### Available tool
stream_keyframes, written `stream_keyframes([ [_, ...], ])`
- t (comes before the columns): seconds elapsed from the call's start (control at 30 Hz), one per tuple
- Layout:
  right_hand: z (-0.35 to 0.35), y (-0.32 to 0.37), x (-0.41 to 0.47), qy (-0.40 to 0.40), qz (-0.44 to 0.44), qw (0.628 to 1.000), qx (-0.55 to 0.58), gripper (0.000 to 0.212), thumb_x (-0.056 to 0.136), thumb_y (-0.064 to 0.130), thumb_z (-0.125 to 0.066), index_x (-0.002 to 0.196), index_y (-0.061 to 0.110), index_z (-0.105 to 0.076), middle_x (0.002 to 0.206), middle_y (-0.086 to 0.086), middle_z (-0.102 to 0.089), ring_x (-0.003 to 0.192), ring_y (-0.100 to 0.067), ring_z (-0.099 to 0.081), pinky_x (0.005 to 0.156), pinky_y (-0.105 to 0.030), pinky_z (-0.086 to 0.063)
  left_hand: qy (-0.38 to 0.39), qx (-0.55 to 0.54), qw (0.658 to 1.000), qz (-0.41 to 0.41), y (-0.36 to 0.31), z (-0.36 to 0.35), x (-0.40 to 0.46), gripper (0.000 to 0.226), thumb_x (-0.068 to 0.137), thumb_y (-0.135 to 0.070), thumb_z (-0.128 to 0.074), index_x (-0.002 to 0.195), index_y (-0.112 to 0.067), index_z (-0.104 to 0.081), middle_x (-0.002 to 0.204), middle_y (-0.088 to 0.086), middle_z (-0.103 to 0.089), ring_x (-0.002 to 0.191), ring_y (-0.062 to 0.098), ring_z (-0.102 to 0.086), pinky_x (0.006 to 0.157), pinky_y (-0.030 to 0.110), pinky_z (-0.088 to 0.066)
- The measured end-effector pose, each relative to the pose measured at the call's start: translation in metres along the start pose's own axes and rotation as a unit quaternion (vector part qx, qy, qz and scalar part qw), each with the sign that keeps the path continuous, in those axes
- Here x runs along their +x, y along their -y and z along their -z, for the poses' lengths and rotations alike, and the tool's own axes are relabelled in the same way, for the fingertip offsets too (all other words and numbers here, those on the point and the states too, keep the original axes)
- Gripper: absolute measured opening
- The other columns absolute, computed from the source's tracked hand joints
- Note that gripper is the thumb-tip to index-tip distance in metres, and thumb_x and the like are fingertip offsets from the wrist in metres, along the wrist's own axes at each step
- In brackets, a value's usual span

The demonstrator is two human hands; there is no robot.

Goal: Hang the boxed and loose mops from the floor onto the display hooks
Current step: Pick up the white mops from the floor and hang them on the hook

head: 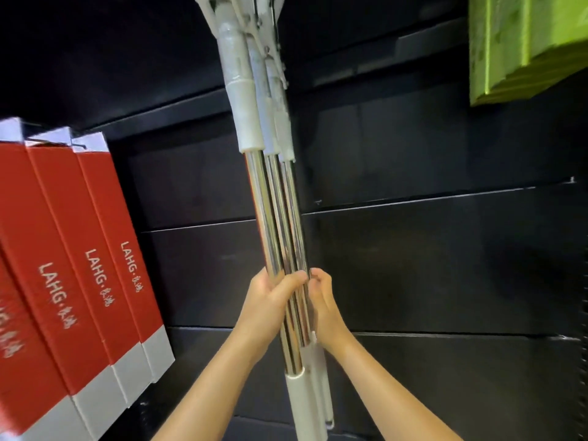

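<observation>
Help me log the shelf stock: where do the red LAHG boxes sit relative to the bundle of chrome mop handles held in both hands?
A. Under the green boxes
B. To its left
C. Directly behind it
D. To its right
B: the red LAHG boxes hang in a row at the left edge of the view, while the bundle of chrome mop handles stands mid-frame, gripped by the left hand and right hand.

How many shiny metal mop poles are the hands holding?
3, bunched side by side: left shiny metal mop pole, middle one, right one, gripped by the left hand and right hand. More may hide behind.
</observation>
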State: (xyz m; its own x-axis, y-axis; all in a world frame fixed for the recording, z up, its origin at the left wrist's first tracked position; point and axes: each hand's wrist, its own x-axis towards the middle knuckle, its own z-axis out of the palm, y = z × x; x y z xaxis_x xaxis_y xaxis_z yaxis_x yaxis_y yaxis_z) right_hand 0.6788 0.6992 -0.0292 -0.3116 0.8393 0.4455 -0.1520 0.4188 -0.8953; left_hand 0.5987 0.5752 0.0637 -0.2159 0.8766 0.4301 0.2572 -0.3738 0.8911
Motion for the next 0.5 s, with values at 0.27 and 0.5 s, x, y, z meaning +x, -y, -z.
stream_keyframes([
  [0.27,-0.003,0.150,0.087,-0.038,0.100,0.993,0.047,0.059,0.106,0.063,-0.025,0.153,0.027,-0.029,0.155,-0.005,-0.045,0.142,-0.023,-0.046,0.120,-0.053,-0.037,-0.055,-0.030,0.992,-0.107,-0.088,0.010,0.034,0.028,0.103,-0.020,-0.058,0.130,-0.020,-0.067,0.117,-0.003,-0.077,0.109,0.010,-0.073,0.086,0.031,-0.059],
  [0.5,-0.024,0.163,0.115,-0.060,0.020,0.997,0.045,0.120,0.071,0.105,-0.026,0.158,0.022,-0.031,0.160,-0.009,-0.044,0.144,-0.030,-0.047,0.118,-0.058,-0.039,-0.088,-0.031,0.990,-0.102,-0.100,-0.003,0.040,0.033,0.104,-0.020,-0.058,0.136,-0.025,-0.062,0.111,-0.012,-0.077,0.102,-0.001,-0.072,0.089,0.026,-0.060],
])
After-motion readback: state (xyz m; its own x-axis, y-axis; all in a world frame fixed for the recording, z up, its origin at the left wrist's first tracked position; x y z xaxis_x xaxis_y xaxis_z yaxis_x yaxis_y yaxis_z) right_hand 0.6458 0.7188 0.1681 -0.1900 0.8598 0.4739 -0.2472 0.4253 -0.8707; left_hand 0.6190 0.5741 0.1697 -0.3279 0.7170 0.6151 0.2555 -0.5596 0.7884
